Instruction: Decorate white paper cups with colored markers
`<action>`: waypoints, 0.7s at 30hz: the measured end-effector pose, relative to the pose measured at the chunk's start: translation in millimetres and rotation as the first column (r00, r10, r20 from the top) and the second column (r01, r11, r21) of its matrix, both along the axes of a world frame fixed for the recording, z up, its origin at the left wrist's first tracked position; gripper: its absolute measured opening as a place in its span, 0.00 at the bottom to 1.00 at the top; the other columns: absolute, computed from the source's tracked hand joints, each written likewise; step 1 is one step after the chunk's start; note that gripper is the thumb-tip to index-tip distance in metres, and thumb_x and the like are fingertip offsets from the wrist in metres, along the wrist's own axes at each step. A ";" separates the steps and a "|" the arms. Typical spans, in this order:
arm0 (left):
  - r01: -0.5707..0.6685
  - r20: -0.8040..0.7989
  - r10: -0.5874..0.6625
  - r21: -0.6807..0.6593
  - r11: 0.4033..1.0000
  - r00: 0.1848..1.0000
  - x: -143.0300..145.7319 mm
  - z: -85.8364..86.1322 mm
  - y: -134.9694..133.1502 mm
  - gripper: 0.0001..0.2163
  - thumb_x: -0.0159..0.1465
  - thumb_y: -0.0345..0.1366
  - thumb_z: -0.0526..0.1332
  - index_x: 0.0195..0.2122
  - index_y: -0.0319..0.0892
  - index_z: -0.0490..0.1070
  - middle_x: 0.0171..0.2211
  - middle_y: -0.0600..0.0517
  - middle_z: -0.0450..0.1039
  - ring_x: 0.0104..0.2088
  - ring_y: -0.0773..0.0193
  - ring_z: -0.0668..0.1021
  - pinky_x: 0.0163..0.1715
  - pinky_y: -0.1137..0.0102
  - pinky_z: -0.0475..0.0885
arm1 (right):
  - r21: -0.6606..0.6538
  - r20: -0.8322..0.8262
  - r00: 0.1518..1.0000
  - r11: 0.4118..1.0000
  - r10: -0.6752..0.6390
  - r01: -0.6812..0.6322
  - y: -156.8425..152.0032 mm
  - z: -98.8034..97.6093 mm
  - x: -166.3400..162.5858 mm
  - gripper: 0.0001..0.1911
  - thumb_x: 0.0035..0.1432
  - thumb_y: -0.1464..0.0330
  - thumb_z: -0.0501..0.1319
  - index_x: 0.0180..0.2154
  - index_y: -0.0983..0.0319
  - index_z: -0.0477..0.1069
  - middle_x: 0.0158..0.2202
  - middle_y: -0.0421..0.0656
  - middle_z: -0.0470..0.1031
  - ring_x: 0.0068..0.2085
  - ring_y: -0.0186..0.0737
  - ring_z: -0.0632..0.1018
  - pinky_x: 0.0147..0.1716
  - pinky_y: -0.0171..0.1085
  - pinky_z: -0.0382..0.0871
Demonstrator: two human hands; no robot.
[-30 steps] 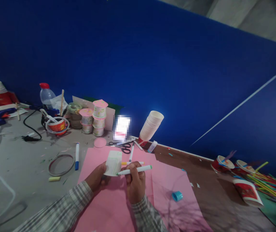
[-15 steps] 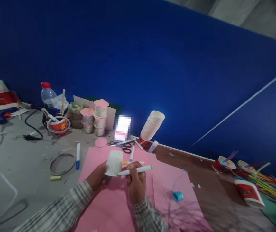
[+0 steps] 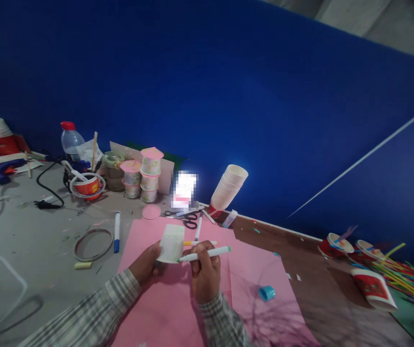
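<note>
My left hand [image 3: 145, 264] is wrapped round a white paper cup [image 3: 171, 243], held upside down and tilted over a pink paper sheet [image 3: 178, 308]. The cup's side bears thin green drawn lines. My right hand [image 3: 205, 272] pinches a green-capped marker [image 3: 207, 253], whose tip touches the cup's lower rim. A second marker with an orange end [image 3: 200, 242] lies on the pink sheet just behind the cup.
A blue cap [image 3: 267, 292] lies on the pink sheet at the right. Scissors [image 3: 185, 218], a blue marker [image 3: 116, 232], a metal ring [image 3: 93, 244], a leaning cup stack [image 3: 227, 189], decorated cup towers [image 3: 148, 174], a glue gun [image 3: 0, 169] and coloured straws [image 3: 406, 277] surround the sheet.
Almost nothing has moved; the view drifted slightly and the marker tip stays against the cup's rim while both hands keep their hold.
</note>
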State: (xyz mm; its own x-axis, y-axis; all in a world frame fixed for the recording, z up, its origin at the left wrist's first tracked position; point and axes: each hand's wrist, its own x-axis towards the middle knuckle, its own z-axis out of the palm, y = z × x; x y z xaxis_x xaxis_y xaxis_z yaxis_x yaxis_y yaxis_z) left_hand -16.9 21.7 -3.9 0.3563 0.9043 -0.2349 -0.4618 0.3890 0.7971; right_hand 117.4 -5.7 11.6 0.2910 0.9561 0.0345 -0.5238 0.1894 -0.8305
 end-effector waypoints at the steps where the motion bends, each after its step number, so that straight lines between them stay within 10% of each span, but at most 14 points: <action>1: -0.005 0.004 0.005 0.005 1.000 1.000 0.1 0.1 -0.3 0.29 0.33 0.59 0.61 0.26 0.37 0.72 0.04 0.61 0.56 0.07 0.74 0.51 0.05 0.75 0.45 | -0.004 0.007 1.000 1.000 0.001 -0.001 0.0 -0.6 0.2 0.13 0.48 0.63 0.63 0.18 0.59 0.65 0.07 0.26 0.54 0.11 0.28 0.54 0.14 0.30 0.60; 21: 0.034 -0.009 -0.035 -0.019 0.999 0.999 -1.0 -1.0 1.1 0.29 0.38 0.57 0.60 0.30 0.35 0.76 0.03 0.61 0.54 0.07 0.74 0.50 0.06 0.74 0.43 | -0.012 0.003 1.000 1.000 -0.016 0.016 0.2 2.5 0.2 0.14 0.48 0.63 0.62 0.17 0.58 0.63 0.07 0.26 0.53 0.12 0.31 0.59 0.17 0.32 0.65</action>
